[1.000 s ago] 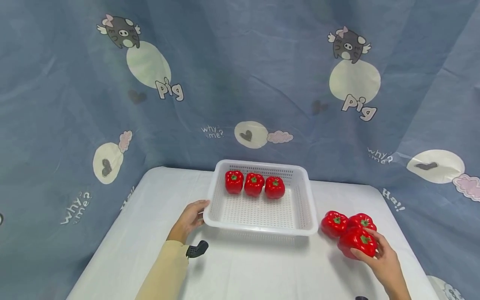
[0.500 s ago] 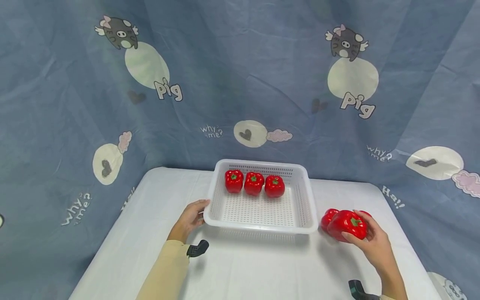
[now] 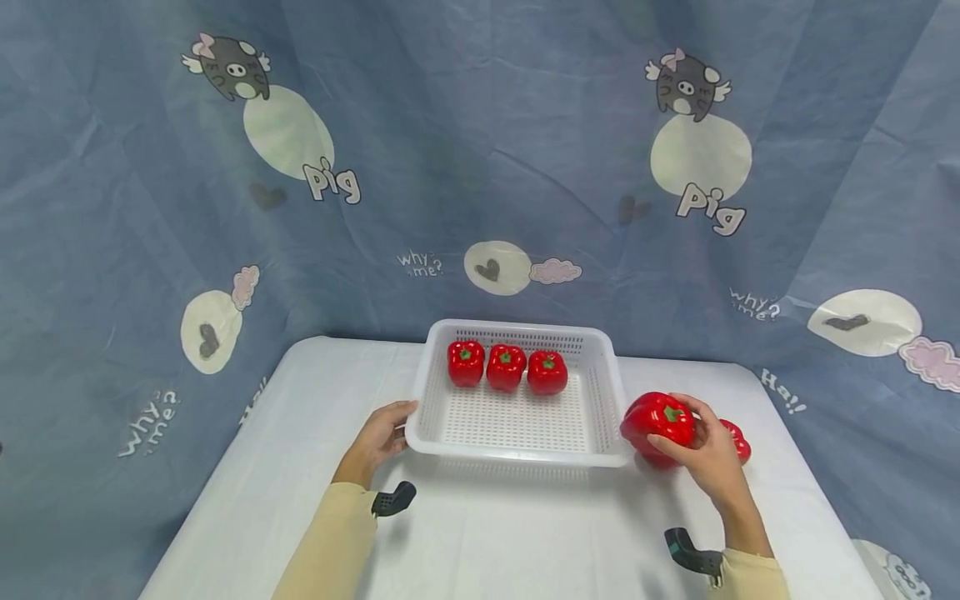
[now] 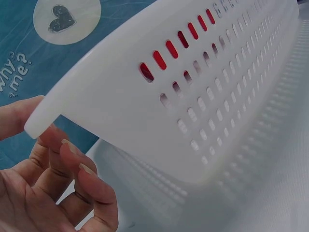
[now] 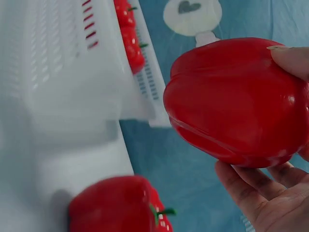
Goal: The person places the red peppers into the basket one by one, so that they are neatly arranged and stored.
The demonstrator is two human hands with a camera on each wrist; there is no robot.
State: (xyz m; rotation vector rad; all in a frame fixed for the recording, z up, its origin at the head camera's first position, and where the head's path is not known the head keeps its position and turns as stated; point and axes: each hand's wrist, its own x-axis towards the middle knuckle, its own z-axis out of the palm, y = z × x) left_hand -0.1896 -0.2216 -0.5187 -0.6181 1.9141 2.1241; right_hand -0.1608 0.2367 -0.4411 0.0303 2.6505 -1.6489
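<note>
My right hand (image 3: 708, 454) holds a red bell pepper (image 3: 652, 421) with a green stem, thumb on one side and fingers on the other. In the head view it overlaps the right edge of the white plastic basket (image 3: 517, 457); the right wrist view shows the held pepper (image 5: 231, 101) apart from the basket wall (image 5: 72, 92). At the basket's left side, my left hand (image 3: 377, 440) grips the rim, thumb above and fingers curled below. Three red bell peppers (image 3: 506, 368) stand in a row along the basket's back wall.
Two more bell peppers are on the white table (image 3: 525, 533) right of the basket. One pepper (image 3: 738, 442) shows behind my right hand; the other (image 5: 113, 205) is mostly hidden below the held one in the head view. A blue printed cloth (image 3: 420, 150) hangs behind.
My right hand has lifted the bell pepper off the group and carried it left and away from me, towards the basket's right edge. The left hand stays at the rim.
</note>
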